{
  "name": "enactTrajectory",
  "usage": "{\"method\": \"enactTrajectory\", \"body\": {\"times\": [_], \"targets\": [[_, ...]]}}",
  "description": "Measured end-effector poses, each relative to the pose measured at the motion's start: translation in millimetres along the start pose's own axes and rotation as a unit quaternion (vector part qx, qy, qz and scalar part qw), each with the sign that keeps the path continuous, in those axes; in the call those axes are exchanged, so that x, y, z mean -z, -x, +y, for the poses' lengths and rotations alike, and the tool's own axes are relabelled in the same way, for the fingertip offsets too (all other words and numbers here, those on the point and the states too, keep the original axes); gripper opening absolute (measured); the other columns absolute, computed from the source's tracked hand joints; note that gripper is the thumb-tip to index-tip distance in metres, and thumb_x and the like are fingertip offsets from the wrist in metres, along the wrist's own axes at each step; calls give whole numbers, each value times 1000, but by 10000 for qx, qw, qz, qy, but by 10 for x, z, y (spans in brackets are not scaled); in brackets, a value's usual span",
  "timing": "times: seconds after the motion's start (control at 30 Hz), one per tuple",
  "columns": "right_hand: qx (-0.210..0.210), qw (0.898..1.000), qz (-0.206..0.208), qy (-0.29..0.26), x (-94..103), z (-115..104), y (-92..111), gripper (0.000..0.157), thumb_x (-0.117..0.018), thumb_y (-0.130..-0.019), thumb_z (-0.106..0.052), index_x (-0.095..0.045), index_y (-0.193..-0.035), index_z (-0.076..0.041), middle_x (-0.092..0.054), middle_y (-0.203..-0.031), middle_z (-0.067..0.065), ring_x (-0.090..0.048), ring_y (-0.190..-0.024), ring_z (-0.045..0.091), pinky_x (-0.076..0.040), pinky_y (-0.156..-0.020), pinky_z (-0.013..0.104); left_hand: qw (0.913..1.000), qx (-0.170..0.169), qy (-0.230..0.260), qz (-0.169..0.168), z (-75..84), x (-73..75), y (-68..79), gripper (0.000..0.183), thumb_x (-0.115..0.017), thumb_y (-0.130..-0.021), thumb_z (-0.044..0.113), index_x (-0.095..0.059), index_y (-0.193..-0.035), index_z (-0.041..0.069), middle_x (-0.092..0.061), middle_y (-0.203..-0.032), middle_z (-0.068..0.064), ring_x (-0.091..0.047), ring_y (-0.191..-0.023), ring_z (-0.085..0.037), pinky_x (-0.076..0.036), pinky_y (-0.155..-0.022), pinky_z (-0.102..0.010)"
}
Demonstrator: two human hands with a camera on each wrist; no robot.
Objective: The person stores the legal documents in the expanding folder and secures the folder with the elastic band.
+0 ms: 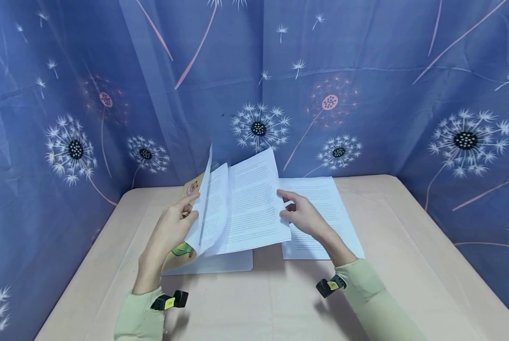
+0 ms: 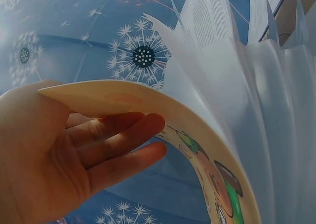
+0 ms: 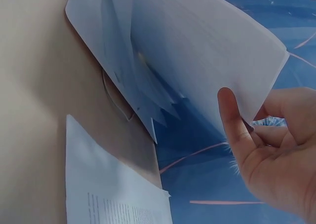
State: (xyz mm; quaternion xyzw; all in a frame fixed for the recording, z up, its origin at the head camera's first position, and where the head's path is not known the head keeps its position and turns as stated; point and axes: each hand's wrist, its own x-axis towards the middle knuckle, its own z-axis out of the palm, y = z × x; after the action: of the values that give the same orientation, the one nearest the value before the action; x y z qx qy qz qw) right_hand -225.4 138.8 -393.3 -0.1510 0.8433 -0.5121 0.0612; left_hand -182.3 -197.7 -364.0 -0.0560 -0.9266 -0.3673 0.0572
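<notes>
A folder with a tan cartoon-printed cover stands partly open on the table, its leaves fanned. My left hand holds the cover's left edge, and in the left wrist view the cover bends away in a curve from that hand. Printed paper sheets rise tilted from the folder. My right hand pinches their right edge; the right wrist view shows its thumb on one face of the paper. Several translucent pocket leaves spread beside the cover.
Another printed sheet lies flat on the table to the right, partly under my right hand and the raised paper. The beige table meets a blue dandelion-patterned curtain at the back and sides.
</notes>
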Motion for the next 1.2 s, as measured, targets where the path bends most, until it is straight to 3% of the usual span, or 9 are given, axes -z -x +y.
{"method": "enactTrajectory", "body": {"times": [0.57, 0.9, 1.2], "targets": [[234, 9991, -251, -255, -200, -61, -71, 63, -56, -90, -4, -40, -152, -6, -48, -144, 18, -59, -104, 26, -51, -77, 30, 9997, -187, -124, 100, 17, -1, 7, 50, -47, -97, 13, -50, -147, 13, -54, -87, -5, -33, -53, -11, -32, -52, -28], [98, 9986, -345, -386, -342, -129, -100, 63, -57, -91, -3, -40, -152, -6, -47, -147, 15, -61, -102, 24, -57, -79, 38, 9998, -149, -132, 97, 18, -4, 19, 50, -47, -97, 14, -49, -147, 13, -54, -86, -5, -33, -54, -11, -31, -52, -27], [143, 9980, -315, -536, -503, -114, -168, 68, -57, -89, 0, -34, -153, -1, -50, -127, 19, -58, -92, 20, -57, -78, 48, 9997, -151, -154, 109, 14, -19, 0, 51, -47, -97, 15, -49, -148, 13, -56, -89, -5, -36, -54, -13, -32, -51, -27]]}}
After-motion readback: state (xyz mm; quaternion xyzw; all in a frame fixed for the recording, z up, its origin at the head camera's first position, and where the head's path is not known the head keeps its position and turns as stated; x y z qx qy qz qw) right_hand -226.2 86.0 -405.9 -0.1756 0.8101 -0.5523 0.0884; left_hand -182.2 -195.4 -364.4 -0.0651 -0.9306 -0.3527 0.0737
